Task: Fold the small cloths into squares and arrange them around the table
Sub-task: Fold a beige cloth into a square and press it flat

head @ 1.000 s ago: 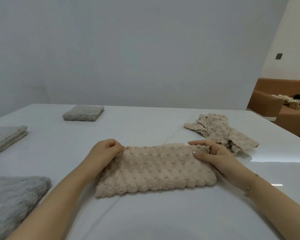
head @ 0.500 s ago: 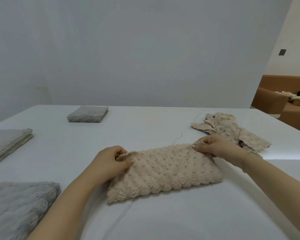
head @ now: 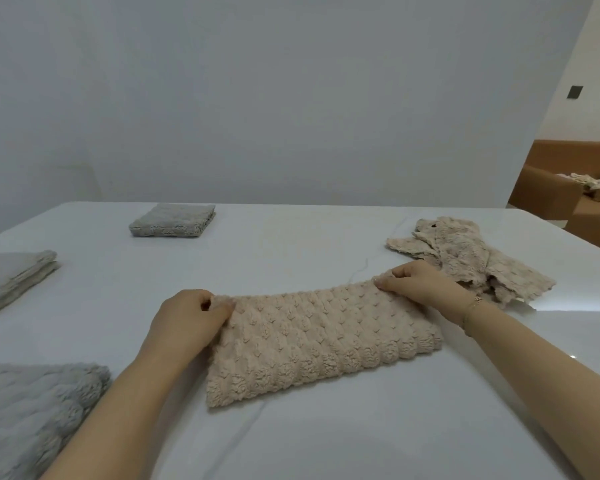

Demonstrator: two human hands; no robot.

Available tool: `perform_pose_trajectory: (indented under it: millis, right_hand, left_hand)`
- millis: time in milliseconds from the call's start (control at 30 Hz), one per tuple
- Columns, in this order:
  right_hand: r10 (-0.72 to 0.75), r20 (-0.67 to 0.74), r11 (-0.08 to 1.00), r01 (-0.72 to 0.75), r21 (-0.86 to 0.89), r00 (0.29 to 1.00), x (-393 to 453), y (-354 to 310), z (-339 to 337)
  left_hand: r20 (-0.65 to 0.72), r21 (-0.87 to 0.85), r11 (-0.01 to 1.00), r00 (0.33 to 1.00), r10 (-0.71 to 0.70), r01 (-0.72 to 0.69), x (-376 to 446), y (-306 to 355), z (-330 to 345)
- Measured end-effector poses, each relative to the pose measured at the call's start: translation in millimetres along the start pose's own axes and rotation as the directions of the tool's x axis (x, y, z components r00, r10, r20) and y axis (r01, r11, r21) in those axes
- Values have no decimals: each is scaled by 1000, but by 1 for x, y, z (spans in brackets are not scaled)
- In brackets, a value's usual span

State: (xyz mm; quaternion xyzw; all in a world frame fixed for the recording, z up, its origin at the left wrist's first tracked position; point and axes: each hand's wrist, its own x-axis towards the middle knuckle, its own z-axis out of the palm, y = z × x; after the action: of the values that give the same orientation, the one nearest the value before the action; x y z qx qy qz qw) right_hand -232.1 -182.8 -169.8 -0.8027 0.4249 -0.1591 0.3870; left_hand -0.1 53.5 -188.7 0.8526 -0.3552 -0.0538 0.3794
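A beige bobbled cloth (head: 319, 341), folded into a long strip, lies on the white table (head: 291, 244) in front of me. My left hand (head: 187, 318) pinches its far left corner. My right hand (head: 418, 280) pinches its far right corner with curled fingers. A loose, unfolded beige cloth (head: 465, 254) lies crumpled just behind my right hand. Folded grey cloths sit around the table: one (head: 174, 220) at the far left centre, one (head: 11, 278) at the left edge, one (head: 32, 414) at the near left.
A plain wall stands right behind the table's far edge. At the far right, off the table, is a brown sofa (head: 568, 195) with small items on it.
The camera view shifted left. My right hand moved from lying along the strip's right end to pinching its far right corner. My left hand keeps its grip on the far left corner.
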Motion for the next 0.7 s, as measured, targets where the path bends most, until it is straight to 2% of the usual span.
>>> perform_pose_trajectory:
  millis: [167, 367, 700]
  right_hand:
    - [58, 65, 997, -61, 49, 996, 3, 1, -4]
    - [16, 14, 999, -17, 46, 1000, 2, 5, -3]
    - [-87, -199, 991, 64, -120, 976, 4, 7, 9]
  left_hand:
    - [-68, 23, 1000, 998, -8, 10, -2, 1, 2]
    - [-87, 16, 1000, 996, -5, 7, -3, -2, 1]
    - [-123, 84, 996, 992, 5, 6, -5, -2, 1]
